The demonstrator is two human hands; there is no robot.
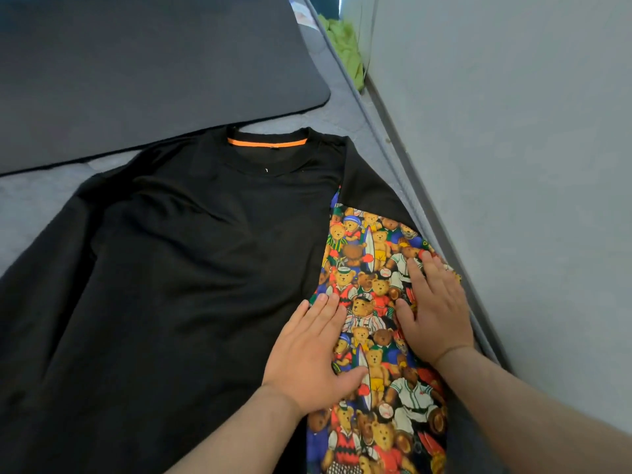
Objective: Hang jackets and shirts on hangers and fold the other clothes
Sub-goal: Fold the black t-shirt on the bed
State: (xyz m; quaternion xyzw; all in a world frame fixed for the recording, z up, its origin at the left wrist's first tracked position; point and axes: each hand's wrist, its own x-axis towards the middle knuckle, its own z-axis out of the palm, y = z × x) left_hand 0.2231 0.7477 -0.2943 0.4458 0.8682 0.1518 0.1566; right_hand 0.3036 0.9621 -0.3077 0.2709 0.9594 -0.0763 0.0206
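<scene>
Black long-sleeved shirt [191, 254] lies spread flat; left hand [307, 350] and right hand [436, 309] press flat-fingered, holding nothing, on its teddy-bear-print fabric panel [372, 295].

Grey mattress [345, 107] taken as landmark; its surface is quilted, and a piped edge runs along its right side. Dark mat [136, 63] lies flat on the mattress, over its upper-left part, rounded corner toward the mattress centre. Pale wall [513, 131] stands just beside the mattress's right edge. Crumpled lime-green cloth [345, 46] sits wedged between the mattress's far right edge and the wall.
</scene>
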